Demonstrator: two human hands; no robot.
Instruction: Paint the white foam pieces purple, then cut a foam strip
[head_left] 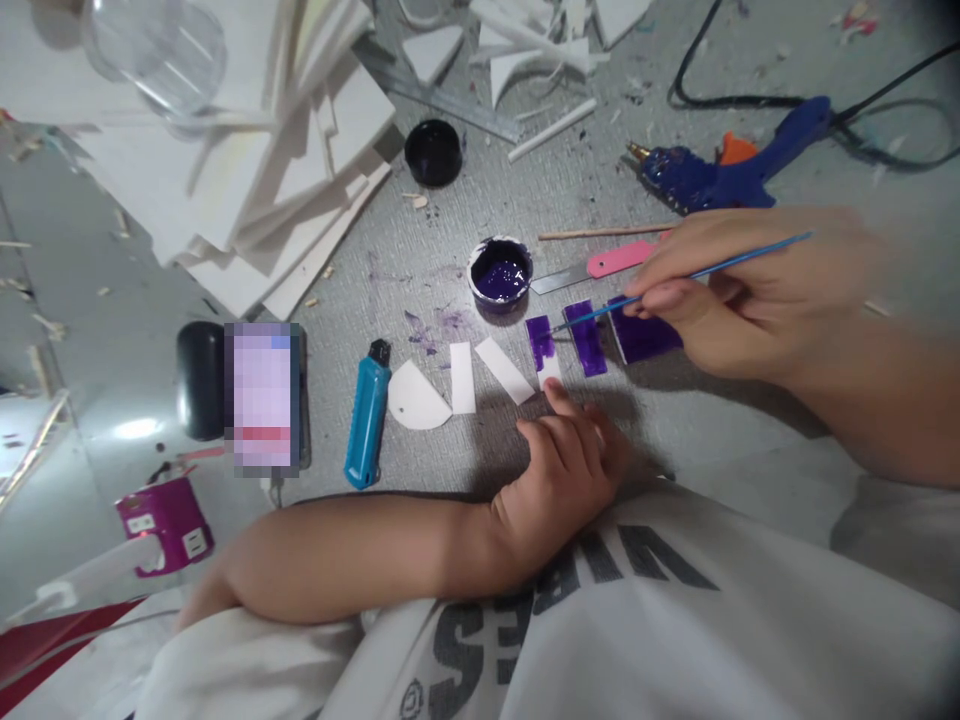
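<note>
My right hand [739, 290] pinches a thin blue paintbrush [750, 254]. Its tip touches a small strip [540, 340], purple at the far end and white at the near end. My left hand [574, 445] presses an extended index fingertip on that white end, the other fingers loosely bent. To the right lie a purple strip [585, 338] and a larger purple piece [637, 335], partly hidden by my right hand. White strips [463, 378] and a rounded white piece [418, 396] lie to the left. Beyond them stands a small pot of purple paint [501, 275].
A pink-handled blade [619, 260] and a thin stick [600, 233] lie by the pot. A blue glue gun [720, 175] with its cord is at the back right. Left are a teal cutter [367, 415], a phone [262, 395], white sheets [300, 170] and a black lid [433, 153].
</note>
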